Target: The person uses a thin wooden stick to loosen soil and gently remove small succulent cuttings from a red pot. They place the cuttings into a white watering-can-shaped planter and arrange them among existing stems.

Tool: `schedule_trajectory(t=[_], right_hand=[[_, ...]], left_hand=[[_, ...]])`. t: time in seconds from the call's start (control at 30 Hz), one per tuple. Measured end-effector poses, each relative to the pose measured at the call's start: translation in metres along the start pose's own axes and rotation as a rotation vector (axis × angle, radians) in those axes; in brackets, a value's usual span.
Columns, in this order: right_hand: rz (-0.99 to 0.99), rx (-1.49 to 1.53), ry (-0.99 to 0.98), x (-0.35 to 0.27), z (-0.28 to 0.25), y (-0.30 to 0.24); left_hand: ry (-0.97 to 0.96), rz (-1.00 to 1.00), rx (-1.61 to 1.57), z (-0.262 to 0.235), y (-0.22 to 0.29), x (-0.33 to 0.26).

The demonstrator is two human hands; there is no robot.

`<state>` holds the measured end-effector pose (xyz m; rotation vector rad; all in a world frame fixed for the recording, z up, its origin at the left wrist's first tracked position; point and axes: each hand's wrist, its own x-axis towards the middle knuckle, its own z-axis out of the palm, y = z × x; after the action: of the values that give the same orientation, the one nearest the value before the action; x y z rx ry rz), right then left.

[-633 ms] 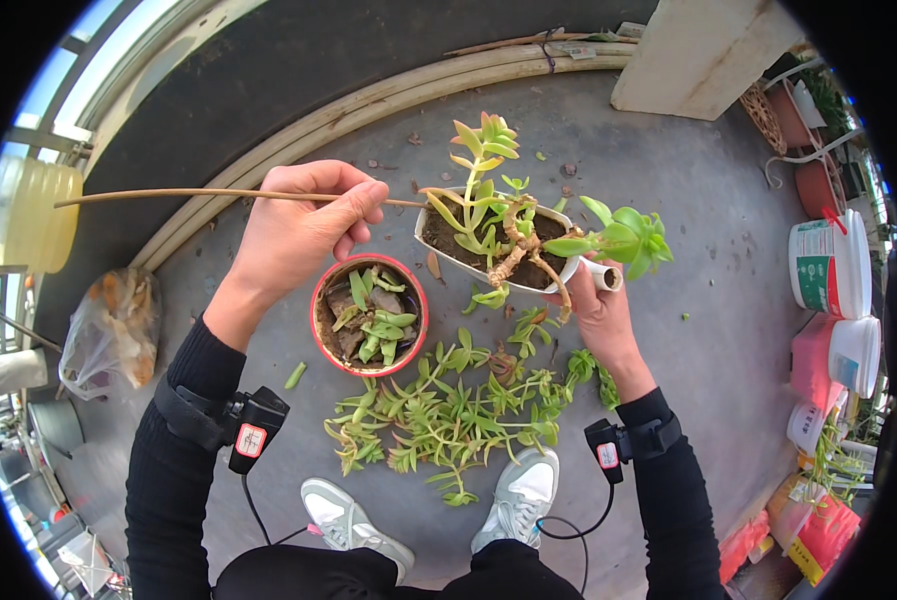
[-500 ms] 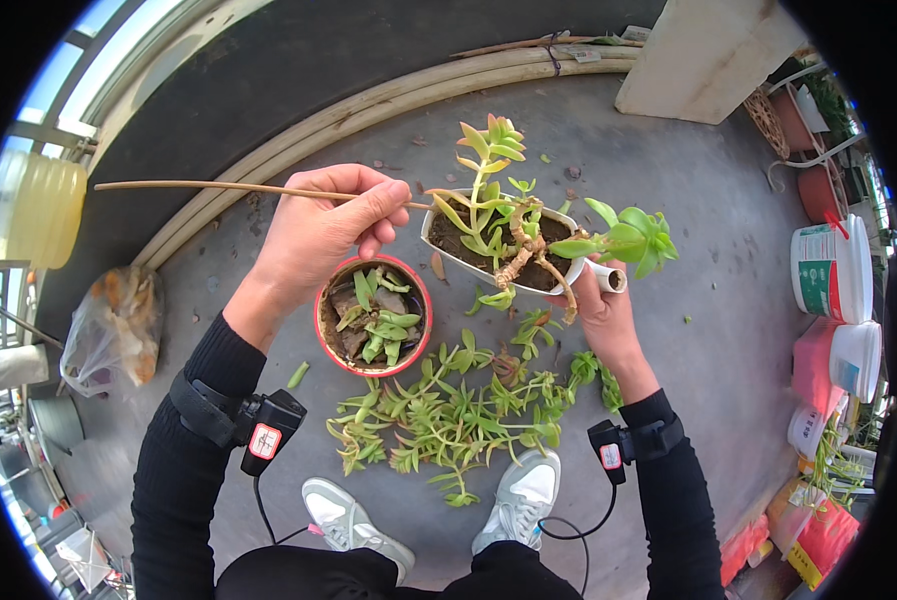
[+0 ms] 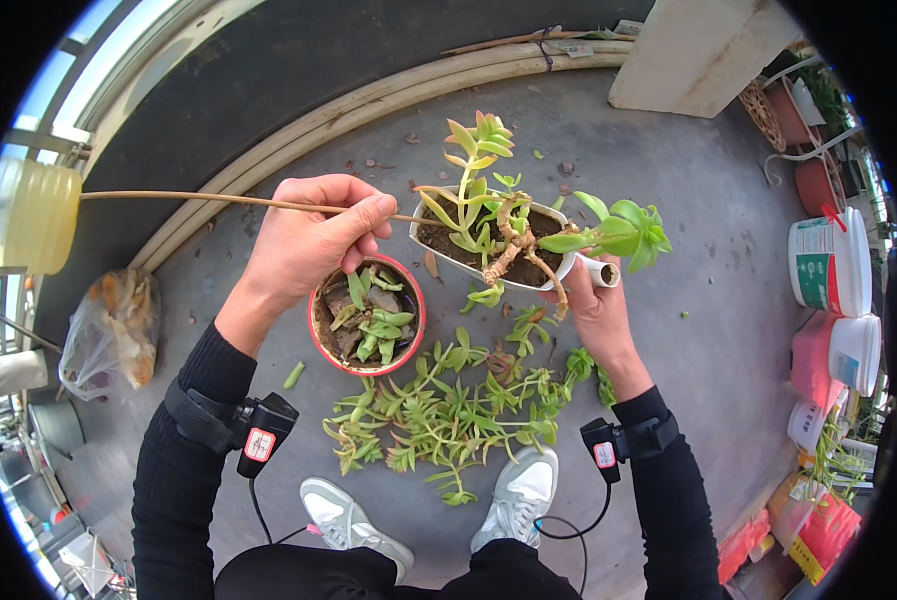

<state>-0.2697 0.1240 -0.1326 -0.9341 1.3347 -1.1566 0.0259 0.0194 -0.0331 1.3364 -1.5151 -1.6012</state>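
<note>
A thin brown stick (image 3: pixel 208 198) is pinched between the thumb and fingers of my left hand (image 3: pixel 308 240); its right end reaches the left rim of a white planter. My right hand (image 3: pixel 603 318) grips that planter (image 3: pixel 468 268) by its tube-like handle at the right, holding it above the floor. Dark soil fills the planter, and a succulent (image 3: pixel 513 240) with bare woody stems and green, pink-tipped leaves leans out over its edge. Just below my left hand stands a round red-rimmed pot (image 3: pixel 421 330) with soil and loose succulent leaves inside.
Succulent cuttings (image 3: pixel 448 405) lie heaped on the grey floor before my shoes (image 3: pixel 518 500). A plastic bag (image 3: pixel 113 330) and yellowish container (image 3: pixel 40 215) are at left. White buckets (image 3: pixel 830 265) line the right side; a pale block (image 3: pixel 703 55) and long poles (image 3: pixel 398 100) lie at the back.
Both hands, with the stick and the planter, have shifted slightly left. The stick's right end sits a little farther in over the planter's rim. The pot and cuttings on the floor look the same.
</note>
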Motion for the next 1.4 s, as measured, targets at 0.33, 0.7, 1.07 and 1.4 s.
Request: schedule_trajectory(t=[0.33,0.7,1.07,1.4], right_hand=[[0.007,-0.006,-0.002,0.000,0.001,-0.001],[0.014,0.019,-0.047,-0.002,0.002,-0.003],[0.013,0.095,0.017,-0.008,0.009,0.006],[-0.037,0.088,0.146,-0.013,0.022,0.008]], left_hand=[[-0.107,-0.003,0.048,0.003,0.013,-0.006],[-0.076,0.067,0.079,0.020,0.011,-0.006],[0.042,0.132,0.173,0.008,0.017,-0.009],[-0.029,0.620,0.551,0.059,0.016,-0.034]])
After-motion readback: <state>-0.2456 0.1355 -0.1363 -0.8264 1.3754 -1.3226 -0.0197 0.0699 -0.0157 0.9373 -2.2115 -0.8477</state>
